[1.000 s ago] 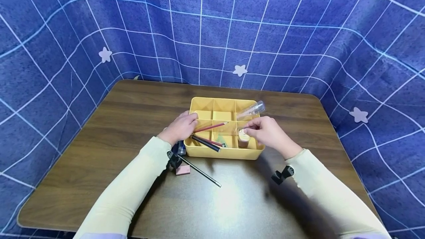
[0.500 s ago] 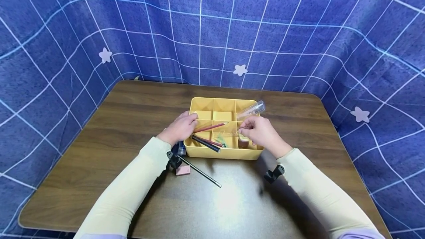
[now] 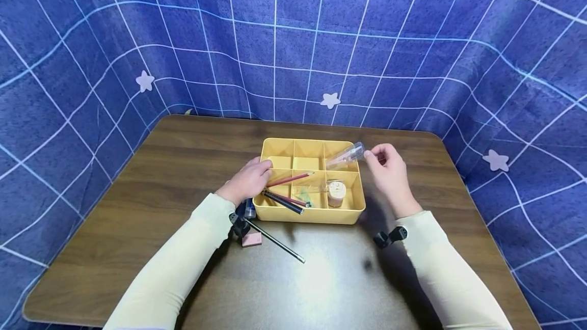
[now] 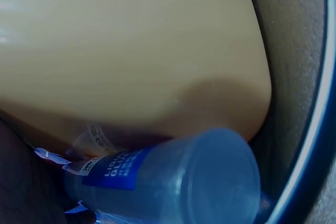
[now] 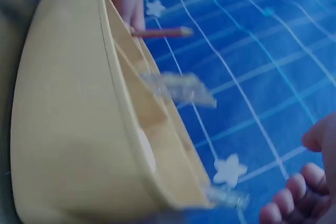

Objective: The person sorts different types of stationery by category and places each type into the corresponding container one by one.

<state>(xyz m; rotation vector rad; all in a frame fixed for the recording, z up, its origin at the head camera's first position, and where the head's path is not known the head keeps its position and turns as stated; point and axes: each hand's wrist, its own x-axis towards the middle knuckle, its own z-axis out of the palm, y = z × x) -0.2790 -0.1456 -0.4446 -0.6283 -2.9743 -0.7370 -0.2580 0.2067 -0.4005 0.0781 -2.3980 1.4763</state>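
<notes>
My left hand (image 3: 247,180) grips the left rim of a yellow divided box (image 3: 307,215), fingers over the wall. Beside it, red pencils (image 3: 289,180) and a dark pen-like stick (image 3: 285,202) lie across the front compartments. My right hand (image 3: 390,172) is raised off the box's right side, thumb and fingers apart with nothing between them. Its fingertips come close to the outer end of a clear tube (image 3: 346,157) leaning from the back right compartment. A pale cylinder (image 3: 337,193) stands in the front right compartment. Beside it, a clear flat strip (image 5: 181,88) sticks up in the right wrist view.
A clear cylinder with a blue label (image 4: 173,177) lies against the box's outside, beneath my left wrist. In front of the box are a pink eraser (image 3: 251,239) and a long dark rod (image 3: 277,242) on the wooden table (image 3: 206,141). A blue curtain surrounds the table.
My right hand has left the clear strip over the front right compartment and moved right and back, beside the clear tube's end. The pale cylinder is uncovered. The left hand has stayed put.
</notes>
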